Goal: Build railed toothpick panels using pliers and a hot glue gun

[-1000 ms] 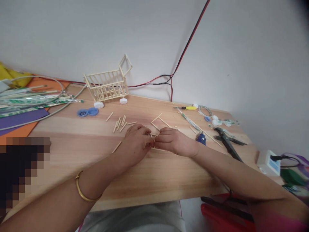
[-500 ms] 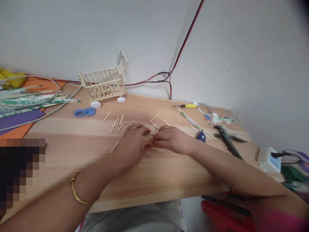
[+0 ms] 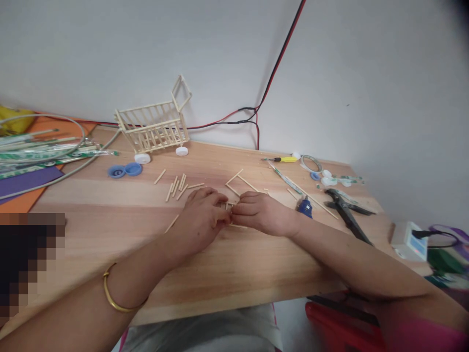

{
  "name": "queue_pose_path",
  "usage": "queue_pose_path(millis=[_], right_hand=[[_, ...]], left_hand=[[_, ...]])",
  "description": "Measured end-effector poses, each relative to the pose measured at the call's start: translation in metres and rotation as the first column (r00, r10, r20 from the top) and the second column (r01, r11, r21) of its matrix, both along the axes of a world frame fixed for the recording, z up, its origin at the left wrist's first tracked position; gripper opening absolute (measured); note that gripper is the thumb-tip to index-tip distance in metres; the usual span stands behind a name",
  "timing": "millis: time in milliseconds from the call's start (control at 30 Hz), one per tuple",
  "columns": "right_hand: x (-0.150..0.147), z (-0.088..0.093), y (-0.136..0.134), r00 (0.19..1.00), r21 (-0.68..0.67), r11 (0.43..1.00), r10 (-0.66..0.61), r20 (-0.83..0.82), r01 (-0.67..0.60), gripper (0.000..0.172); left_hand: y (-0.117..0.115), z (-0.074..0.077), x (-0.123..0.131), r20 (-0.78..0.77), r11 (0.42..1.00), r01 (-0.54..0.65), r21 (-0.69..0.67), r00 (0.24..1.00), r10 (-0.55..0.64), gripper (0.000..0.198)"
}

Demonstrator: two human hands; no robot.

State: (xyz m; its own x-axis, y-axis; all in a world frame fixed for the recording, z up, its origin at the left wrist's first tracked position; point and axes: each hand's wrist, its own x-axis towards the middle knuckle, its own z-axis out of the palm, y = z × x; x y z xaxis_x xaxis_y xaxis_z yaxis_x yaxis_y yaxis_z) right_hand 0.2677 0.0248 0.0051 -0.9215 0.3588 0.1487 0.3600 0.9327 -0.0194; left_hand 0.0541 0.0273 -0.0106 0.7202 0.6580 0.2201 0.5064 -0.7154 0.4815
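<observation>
My left hand [image 3: 205,215] and my right hand [image 3: 262,212] meet low over the wooden table, fingers closed on a small frame of wooden sticks [image 3: 239,226]. Most of that frame is hidden beneath my fingers; a lower stick and a short crosspiece show between the hands. Just beyond my right hand lies an open stick frame [image 3: 233,186] with one side lacking. Several short cut sticks [image 3: 176,187] are scattered past my left hand. Close to my right wrist is a blue bottle [image 3: 305,207] with a pointed tip.
A stick-built cart [image 3: 154,127] with white wheels stands against the wall. Blue caps [image 3: 124,170] lie before it. Rightward are a yellow-handled cutter [image 3: 287,159], a tape roll [image 3: 311,164], black-handled pliers [image 3: 346,215] and a white box [image 3: 409,242]. Packaged sticks [image 3: 44,151] fill the left.
The view has shifted very slightly. Both hands stay closed at the small stick frame, with hardly any visible movement.
</observation>
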Motion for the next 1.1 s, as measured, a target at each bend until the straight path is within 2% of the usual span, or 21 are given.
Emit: queue_pose_path(millis=[400,600,767,933,1100], right_hand=[[-0.003,0.002,-0.005,1.0,0.059,0.998,-0.001,0.013,0.0,0.028],[-0.001,0.0,-0.005,0.999,0.035,0.998,-0.043,0.016,0.042,0.025],[0.001,0.0,-0.006,0.997,-0.039,0.996,-0.079,0.013,0.08,0.023],[0.0,-0.001,-0.004,0.997,-0.074,0.995,-0.074,-0.032,0.072,0.021],[0.004,-0.01,-0.006,0.983,-0.094,0.994,-0.069,-0.168,0.053,0.021]], left_hand=[[0.001,-0.002,0.0,0.013,1.0,0.005,0.002,1.0,-0.005,0.014],[0.001,-0.003,-0.001,0.011,1.0,0.002,-0.001,1.0,-0.002,0.013],[0.001,-0.002,-0.001,0.011,1.0,0.01,-0.008,1.0,-0.01,0.014],[0.0,-0.003,-0.001,0.016,1.0,0.002,-0.012,1.0,-0.002,0.013],[0.0,-0.003,-0.001,0.006,1.0,-0.01,-0.025,1.0,0.01,0.012]])
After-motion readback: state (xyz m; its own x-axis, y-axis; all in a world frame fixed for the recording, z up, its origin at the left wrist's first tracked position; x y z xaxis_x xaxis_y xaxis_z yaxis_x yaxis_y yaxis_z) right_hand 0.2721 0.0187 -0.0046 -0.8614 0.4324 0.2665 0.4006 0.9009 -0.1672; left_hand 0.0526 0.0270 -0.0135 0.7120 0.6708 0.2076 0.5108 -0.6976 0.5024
